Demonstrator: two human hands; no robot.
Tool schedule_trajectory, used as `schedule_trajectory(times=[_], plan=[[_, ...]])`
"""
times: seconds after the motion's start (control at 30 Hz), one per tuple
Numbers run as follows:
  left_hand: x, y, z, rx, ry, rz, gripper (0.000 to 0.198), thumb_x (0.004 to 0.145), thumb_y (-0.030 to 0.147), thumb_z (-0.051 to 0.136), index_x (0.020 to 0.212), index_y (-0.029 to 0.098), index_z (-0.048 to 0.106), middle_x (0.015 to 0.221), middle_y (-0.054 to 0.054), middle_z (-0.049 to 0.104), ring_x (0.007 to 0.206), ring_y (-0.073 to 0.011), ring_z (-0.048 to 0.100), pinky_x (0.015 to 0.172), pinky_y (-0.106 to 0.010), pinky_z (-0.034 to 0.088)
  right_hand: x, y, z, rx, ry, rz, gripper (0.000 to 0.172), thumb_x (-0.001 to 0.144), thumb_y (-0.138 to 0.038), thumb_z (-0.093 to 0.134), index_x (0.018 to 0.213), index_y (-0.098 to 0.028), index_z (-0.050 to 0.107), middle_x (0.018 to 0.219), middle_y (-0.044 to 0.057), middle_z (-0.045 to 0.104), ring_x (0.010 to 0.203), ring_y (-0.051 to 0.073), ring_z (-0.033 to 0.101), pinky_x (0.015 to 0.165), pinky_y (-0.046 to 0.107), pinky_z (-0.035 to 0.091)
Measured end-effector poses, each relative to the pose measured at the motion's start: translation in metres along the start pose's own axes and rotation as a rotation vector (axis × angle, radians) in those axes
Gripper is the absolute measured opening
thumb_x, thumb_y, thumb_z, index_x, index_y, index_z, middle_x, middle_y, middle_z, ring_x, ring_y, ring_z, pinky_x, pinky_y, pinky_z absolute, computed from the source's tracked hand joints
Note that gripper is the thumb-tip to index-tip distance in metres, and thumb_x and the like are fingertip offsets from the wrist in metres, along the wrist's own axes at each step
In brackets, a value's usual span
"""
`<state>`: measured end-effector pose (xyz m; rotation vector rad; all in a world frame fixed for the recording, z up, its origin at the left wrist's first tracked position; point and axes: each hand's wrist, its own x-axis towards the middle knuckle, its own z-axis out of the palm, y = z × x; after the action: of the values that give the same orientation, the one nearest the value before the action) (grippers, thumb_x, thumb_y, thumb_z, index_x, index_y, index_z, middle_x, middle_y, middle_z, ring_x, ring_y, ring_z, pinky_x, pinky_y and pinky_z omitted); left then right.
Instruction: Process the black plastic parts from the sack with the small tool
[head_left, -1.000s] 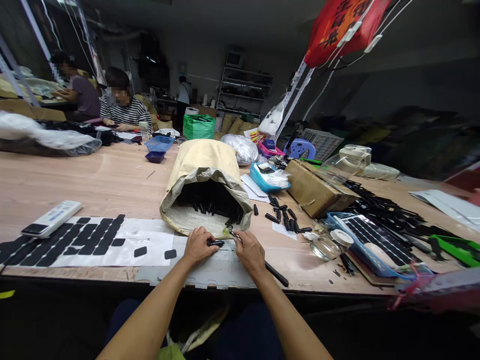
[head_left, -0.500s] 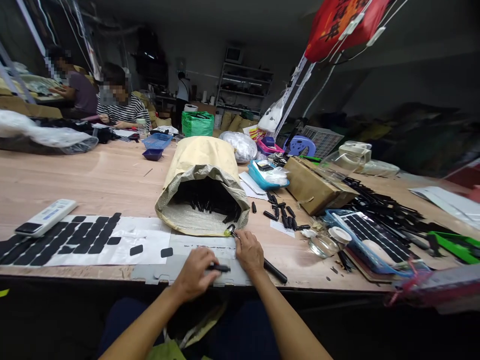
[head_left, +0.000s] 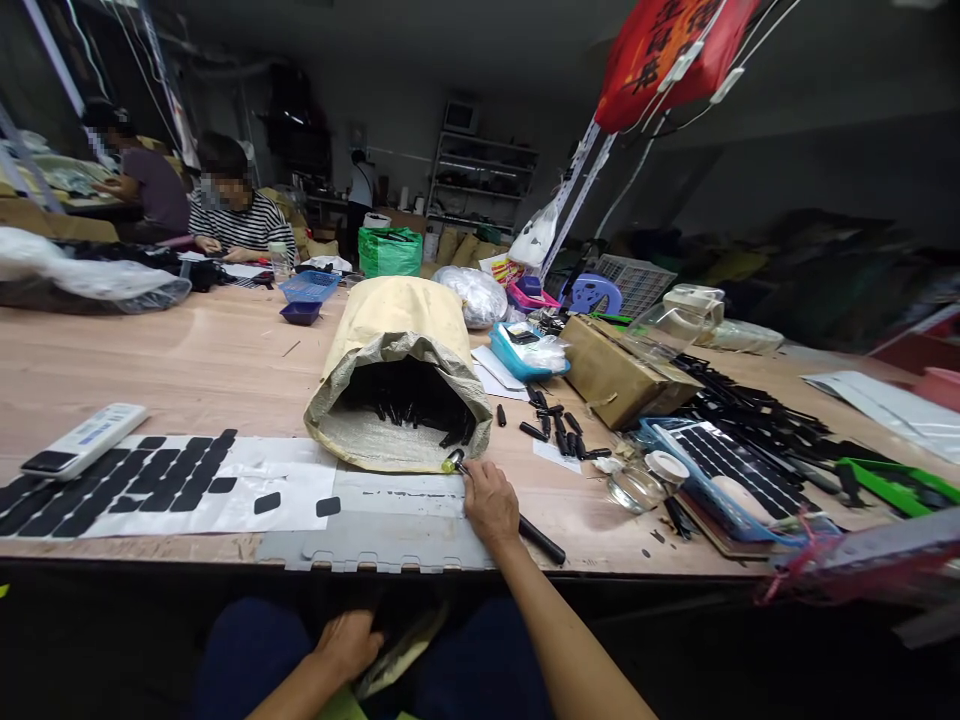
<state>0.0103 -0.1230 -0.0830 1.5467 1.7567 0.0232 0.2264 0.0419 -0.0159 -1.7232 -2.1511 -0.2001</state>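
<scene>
My right hand [head_left: 491,500] rests on the table edge, closed round a tool with a black handle [head_left: 541,540]. The tool's yellow-green tip [head_left: 452,462] lies just in front of a woven sack [head_left: 397,330]. The sack lies on its side, its open mouth towards me, with several black stick-like pieces [head_left: 416,412] inside. My left hand [head_left: 349,642] is down below the table edge over my lap, beside a pale bag [head_left: 401,648]. Its fingers are curled, and what they hold is hidden.
A white sheet with black pads [head_left: 172,485] and a remote [head_left: 82,438] lie at the left, with a grey foam mat [head_left: 375,545] at the table edge. Loose black pieces [head_left: 559,425], a cardboard box [head_left: 615,375] and a blue tray [head_left: 720,470] are at the right. Two people [head_left: 229,215] sit far left.
My left hand, which held a small black piece on the mat, has dropped from the table to my lap. My right hand has stayed by the sack with the tool.
</scene>
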Motion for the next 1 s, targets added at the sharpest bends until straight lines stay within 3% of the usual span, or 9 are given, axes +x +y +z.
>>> schedule_trajectory(times=[0.13, 0.2, 0.23, 0.4, 0.47, 0.53, 0.67, 0.83, 1.0], plan=[[-0.021, 0.04, -0.047, -0.139, -0.216, 0.371, 0.03, 0.071, 0.034, 0.072, 0.099, 0.025, 0.074, 0.089, -0.003, 0.074, 0.087, -0.0247, 0.068, 0.077, -0.033, 0.052, 0.0, 0.0, 0.002, 0.006, 0.019, -0.01, 0.025, 0.093, -0.021, 0.047, 0.112, -0.022, 0.062, 0.098, 0.007, 0.061, 0.088, 0.019, 0.052, 0.073, 0.03, 0.035], [-0.017, 0.068, -0.083, -0.36, -0.437, 0.499, 0.03, 0.072, 0.043, 0.071, 0.092, 0.021, 0.074, 0.076, -0.001, 0.072, 0.068, -0.0174, 0.065, 0.063, -0.027, 0.05, 0.0, 0.0, 0.002, 0.015, 0.025, -0.013, 0.024, 0.092, -0.021, 0.047, 0.111, -0.022, 0.062, 0.097, 0.007, 0.061, 0.087, 0.019, 0.052, 0.072, 0.03, 0.034], [-0.009, 0.082, -0.102, -0.459, -0.449, 0.512, 0.033, 0.075, 0.047, 0.069, 0.09, 0.018, 0.073, 0.073, -0.001, 0.07, 0.061, -0.0149, 0.062, 0.059, -0.025, 0.048, 0.0, 0.0, 0.002, 0.019, 0.026, -0.014, 0.024, 0.092, -0.021, 0.047, 0.11, -0.021, 0.062, 0.096, 0.007, 0.061, 0.086, 0.019, 0.051, 0.072, 0.03, 0.034], [0.079, 0.14, -0.161, -0.43, 0.31, 0.447, 0.026, 0.083, 0.039, 0.06, 0.082, 0.015, 0.071, 0.081, -0.004, 0.071, 0.074, -0.0159, 0.063, 0.071, -0.027, 0.048, 0.0, 0.0, -0.002, 0.057, 0.038, -0.028, 0.021, 0.092, -0.02, 0.046, 0.105, -0.021, 0.063, 0.093, 0.006, 0.06, 0.086, 0.019, 0.051, 0.073, 0.029, 0.034], [0.115, 0.156, -0.163, -0.283, 0.45, 0.374, 0.022, 0.082, 0.033, 0.06, 0.084, 0.015, 0.073, 0.09, -0.007, 0.072, 0.087, -0.0191, 0.064, 0.079, -0.028, 0.048, 0.0, 0.0, -0.003, 0.077, 0.048, -0.031, 0.02, 0.091, -0.019, 0.046, 0.102, -0.021, 0.063, 0.092, 0.005, 0.06, 0.086, 0.019, 0.051, 0.074, 0.029, 0.034], [0.141, 0.168, -0.158, -0.156, 0.468, 0.306, 0.024, 0.082, 0.034, 0.061, 0.089, 0.015, 0.073, 0.099, -0.01, 0.071, 0.094, -0.0218, 0.064, 0.081, -0.03, 0.047, 0.0, 0.001, -0.003, 0.085, 0.058, -0.032, 0.019, 0.091, -0.018, 0.046, 0.099, -0.021, 0.063, 0.091, 0.005, 0.06, 0.086, 0.018, 0.05, 0.075, 0.029, 0.034], [0.162, 0.182, -0.144, 0.01, 0.487, 0.226, 0.028, 0.081, 0.037, 0.061, 0.097, 0.018, 0.073, 0.111, -0.012, 0.067, 0.1, -0.0252, 0.064, 0.08, -0.031, 0.047, 0.001, 0.001, -0.002, 0.076, 0.064, -0.041, 0.016, 0.091, -0.018, 0.047, 0.095, -0.021, 0.062, 0.09, 0.005, 0.059, 0.086, 0.019, 0.05, 0.075, 0.029, 0.033], [0.147, 0.168, -0.148, 0.046, 0.496, 0.245, 0.024, 0.084, 0.033, 0.058, 0.101, 0.021, 0.07, 0.112, -0.009, 0.066, 0.102, -0.0234, 0.062, 0.08, -0.031, 0.046, 0.001, 0.001, -0.002, 0.086, 0.066, -0.037, 0.016, 0.091, -0.018, 0.047, 0.096, -0.021, 0.062, 0.09, 0.005, 0.06, 0.086, 0.019, 0.05, 0.076, 0.029, 0.034], [0.099, 0.118, -0.152, -0.019, 0.509, 0.329, 0.013, 0.082, 0.032, 0.064, 0.091, 0.023, 0.068, 0.096, -0.002, 0.069, 0.096, -0.0211, 0.059, 0.077, -0.029, 0.042, 0.0, 0.0, -0.002, 0.089, 0.061, -0.028, 0.017, 0.09, -0.018, 0.046, 0.096, -0.021, 0.062, 0.091, 0.005, 0.06, 0.087, 0.019, 0.05, 0.076, 0.029, 0.034]])
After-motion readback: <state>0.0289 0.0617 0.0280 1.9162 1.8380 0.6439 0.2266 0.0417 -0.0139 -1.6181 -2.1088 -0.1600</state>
